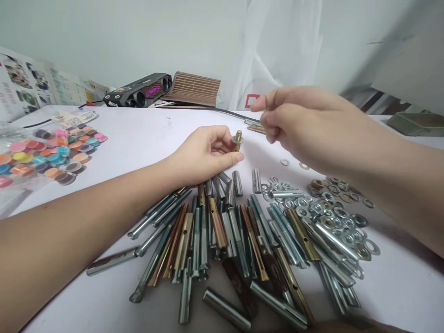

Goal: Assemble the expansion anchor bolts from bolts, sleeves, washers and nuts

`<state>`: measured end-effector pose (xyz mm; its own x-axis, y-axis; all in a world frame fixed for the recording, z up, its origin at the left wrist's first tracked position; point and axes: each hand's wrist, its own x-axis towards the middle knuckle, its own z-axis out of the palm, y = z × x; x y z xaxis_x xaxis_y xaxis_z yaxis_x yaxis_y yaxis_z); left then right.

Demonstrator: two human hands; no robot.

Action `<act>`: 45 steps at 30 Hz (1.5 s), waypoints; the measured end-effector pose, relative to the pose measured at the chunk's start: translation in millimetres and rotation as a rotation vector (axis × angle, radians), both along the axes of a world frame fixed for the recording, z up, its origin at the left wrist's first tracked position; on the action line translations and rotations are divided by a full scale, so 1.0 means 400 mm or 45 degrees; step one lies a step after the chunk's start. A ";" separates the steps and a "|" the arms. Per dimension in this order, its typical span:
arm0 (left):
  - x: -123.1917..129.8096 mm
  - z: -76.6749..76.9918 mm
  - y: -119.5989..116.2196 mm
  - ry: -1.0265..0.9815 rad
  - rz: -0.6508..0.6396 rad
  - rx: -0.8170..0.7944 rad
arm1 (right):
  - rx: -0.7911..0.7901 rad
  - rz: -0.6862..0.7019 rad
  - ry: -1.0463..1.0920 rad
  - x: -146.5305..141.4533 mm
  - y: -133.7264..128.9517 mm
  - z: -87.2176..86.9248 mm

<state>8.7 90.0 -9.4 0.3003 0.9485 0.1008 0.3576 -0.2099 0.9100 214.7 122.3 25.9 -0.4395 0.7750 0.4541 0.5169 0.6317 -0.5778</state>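
My left hand [204, 155] is closed around a brass-coloured anchor bolt [238, 136], held upright with its threaded tip showing and a flat washer around it. The bolt's lower part is hidden by my fingers. To the right, my right hand [294, 115] is raised above the table with fingers loosely bent and apart; nothing shows in them. Below my hands spreads a pile of bolts and metal sleeves [217, 222], silver and brass-coloured. At its right lie many loose washers and nuts [329, 215], with a single washer [285, 162] apart from them.
Plastic bags of colourful round pieces [52, 152] lie at left. A dark speaker-like device [142, 90] and a slatted brown mat [194, 88] stand at the back. Behind my right hand are assembled anchors [255, 127]. A green tray [416, 124] sits far right.
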 end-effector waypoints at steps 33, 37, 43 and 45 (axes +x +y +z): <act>-0.011 -0.018 0.018 0.049 -0.156 0.176 | 0.466 0.359 0.185 -0.061 -0.026 -0.103; -0.014 -0.019 0.018 0.024 -0.192 0.135 | 0.454 0.329 0.246 -0.042 -0.035 -0.108; -0.017 -0.023 0.020 -0.008 -0.195 0.102 | 0.583 0.242 0.179 -0.026 -0.035 -0.111; -0.015 -0.021 0.017 -0.029 -0.166 0.072 | 0.669 0.223 0.113 -0.018 -0.029 -0.101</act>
<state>2.5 96.7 -17.7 0.4174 0.8944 0.1609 0.3036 -0.3041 0.9029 207.5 110.7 -14.6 -0.4839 0.3532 0.8007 0.3417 0.9186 -0.1986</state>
